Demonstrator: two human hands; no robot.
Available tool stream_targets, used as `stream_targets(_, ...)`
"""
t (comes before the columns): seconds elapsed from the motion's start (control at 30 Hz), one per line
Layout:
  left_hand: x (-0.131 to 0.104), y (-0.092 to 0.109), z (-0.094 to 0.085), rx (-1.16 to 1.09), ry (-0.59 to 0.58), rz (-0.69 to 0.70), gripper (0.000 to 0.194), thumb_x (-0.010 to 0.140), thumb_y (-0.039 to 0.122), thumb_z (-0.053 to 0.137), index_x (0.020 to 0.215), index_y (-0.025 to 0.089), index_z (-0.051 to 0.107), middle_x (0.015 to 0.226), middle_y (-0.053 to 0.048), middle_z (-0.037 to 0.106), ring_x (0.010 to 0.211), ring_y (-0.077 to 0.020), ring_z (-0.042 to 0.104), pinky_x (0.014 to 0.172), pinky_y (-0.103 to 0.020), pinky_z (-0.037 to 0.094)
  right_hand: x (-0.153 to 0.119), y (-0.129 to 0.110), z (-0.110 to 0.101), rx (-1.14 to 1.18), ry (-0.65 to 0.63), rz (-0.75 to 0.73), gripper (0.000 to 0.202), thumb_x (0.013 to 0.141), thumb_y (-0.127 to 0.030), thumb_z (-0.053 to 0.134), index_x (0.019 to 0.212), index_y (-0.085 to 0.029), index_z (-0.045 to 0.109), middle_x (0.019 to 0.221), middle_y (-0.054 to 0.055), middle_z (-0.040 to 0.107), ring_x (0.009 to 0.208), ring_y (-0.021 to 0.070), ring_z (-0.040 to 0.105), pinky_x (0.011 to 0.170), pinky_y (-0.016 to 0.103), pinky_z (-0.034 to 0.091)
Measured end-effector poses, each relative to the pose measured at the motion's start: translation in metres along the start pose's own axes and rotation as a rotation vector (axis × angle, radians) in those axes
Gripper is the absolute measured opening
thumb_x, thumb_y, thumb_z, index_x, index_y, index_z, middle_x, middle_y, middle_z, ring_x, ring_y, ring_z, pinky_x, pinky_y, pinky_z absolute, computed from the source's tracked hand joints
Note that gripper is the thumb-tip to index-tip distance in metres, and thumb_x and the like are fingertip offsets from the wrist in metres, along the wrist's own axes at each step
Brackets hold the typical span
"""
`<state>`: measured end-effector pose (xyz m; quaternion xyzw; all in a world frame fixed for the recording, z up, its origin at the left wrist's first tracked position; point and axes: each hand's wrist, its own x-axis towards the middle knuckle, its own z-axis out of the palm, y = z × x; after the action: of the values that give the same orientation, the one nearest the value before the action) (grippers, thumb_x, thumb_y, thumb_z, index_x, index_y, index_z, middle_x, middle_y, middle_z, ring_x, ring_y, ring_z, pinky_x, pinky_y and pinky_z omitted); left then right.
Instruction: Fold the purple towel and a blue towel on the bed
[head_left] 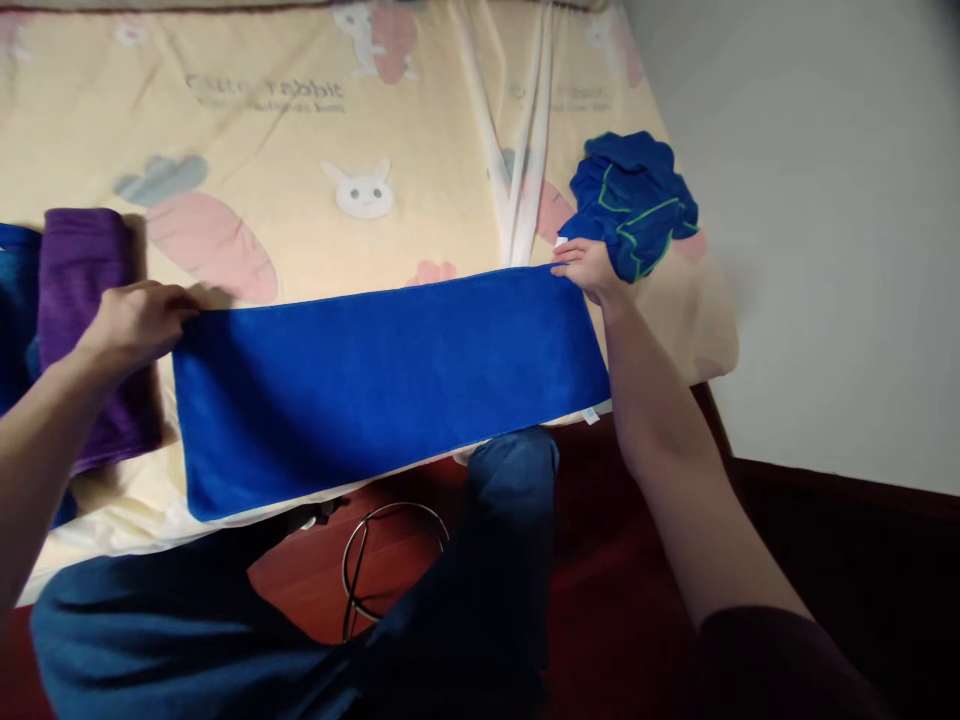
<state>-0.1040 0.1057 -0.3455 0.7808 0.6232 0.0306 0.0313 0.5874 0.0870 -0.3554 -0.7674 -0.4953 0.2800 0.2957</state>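
Note:
A blue towel (390, 380) lies stretched in a long, narrow strip along the near edge of the bed. My left hand (146, 318) pinches its far left corner, with the thumb and fingers closed on the cloth. At the far right corner my right hand (586, 267) is closed on the towel's edge. A small white tag (592, 415) sticks out at the near right corner. Just beyond my right hand is a crumpled blue cloth heap (637, 200) with green edging. Partly behind my left forearm lies a folded purple towel (86, 260).
The bed sheet (300, 220) is cream with rabbits and carrots, and white strips of cloth lie across it. More blue cloth (16, 300) sits at the far left. A white wall (810, 250) borders the right. A metal ring (397, 505) shows above the red floor between my knees.

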Motion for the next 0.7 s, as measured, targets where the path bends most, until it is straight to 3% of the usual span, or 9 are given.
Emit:
stream_targets(0.2,0.0,0.009,0.007,0.007,0.032,-0.139,0.067,0.091,0.049,0.031,0.118,0.003,0.071,0.117,-0.013,0.069,0.111,-0.0257,0.064,0.107,-0.047,0.05,0.002,-0.001,0.004,-0.061,0.147,-0.075,0.034,0.081,-0.039,0.079,0.106,-0.016,0.073,0.104,0.011,0.077,0.107,0.0265,0.073,0.099,0.044,0.062)
stream_targets(0.33,0.006,0.012,0.013,-0.02,0.051,-0.273,0.061,0.098,0.047,0.035,0.126,0.004,0.067,0.132,-0.014,0.063,0.122,-0.0279,0.055,0.111,-0.052,0.047,0.003,-0.001,0.01,-0.182,0.17,-0.128,0.033,0.092,-0.039,0.066,0.116,-0.017,0.071,0.111,0.013,0.074,0.112,0.028,0.071,0.103,0.045,0.059)
stream_targets(0.4,0.003,0.021,0.013,-0.03,0.08,-0.327,0.058,0.1,0.045,0.035,0.127,0.003,0.066,0.136,-0.016,0.06,0.129,-0.0312,0.048,0.113,-0.056,0.043,-0.003,-0.004,0.016,-0.278,0.205,-0.141,0.035,0.096,-0.035,0.058,0.123,-0.015,0.069,0.122,0.015,0.07,0.121,0.0296,0.066,0.109,0.048,0.055)
stream_targets(0.5,-0.016,0.052,0.007,-0.042,0.185,-0.313,0.056,0.098,0.042,0.04,0.133,0.004,0.063,0.147,-0.018,0.053,0.138,-0.0371,0.042,0.116,-0.062,0.037,-0.027,-0.018,0.032,-0.434,0.289,-0.159,0.046,0.099,-0.03,0.049,0.14,-0.012,0.061,0.148,0.018,0.054,0.142,0.0368,0.048,0.12,0.061,0.042)
stream_targets(0.57,-0.038,0.08,0.003,-0.097,0.23,-0.196,0.063,0.097,0.046,0.044,0.146,0.008,0.055,0.159,-0.017,0.042,0.146,-0.0394,0.036,0.121,-0.063,0.031,-0.052,-0.03,0.05,-0.506,0.245,-0.209,0.056,0.101,-0.032,0.043,0.153,-0.013,0.049,0.162,0.016,0.04,0.153,0.0412,0.032,0.124,0.069,0.031)
stream_targets(0.63,-0.062,0.105,0.004,-0.177,0.183,-0.065,0.071,0.1,0.052,0.042,0.158,0.012,0.045,0.17,-0.014,0.03,0.156,-0.0385,0.025,0.128,-0.06,0.021,-0.079,-0.042,0.072,-0.55,0.09,-0.285,0.064,0.104,-0.039,0.037,0.164,-0.018,0.035,0.172,0.011,0.027,0.159,0.0419,0.018,0.127,0.072,0.021)
stream_targets(0.7,-0.081,0.122,0.01,-0.235,0.113,-0.032,0.075,0.102,0.056,0.036,0.163,0.012,0.038,0.174,-0.015,0.02,0.161,-0.0389,0.014,0.131,-0.059,0.011,-0.103,-0.049,0.093,-0.575,-0.078,-0.342,0.069,0.105,-0.047,0.034,0.169,-0.022,0.025,0.176,0.006,0.019,0.163,0.0399,0.008,0.13,0.071,0.013)
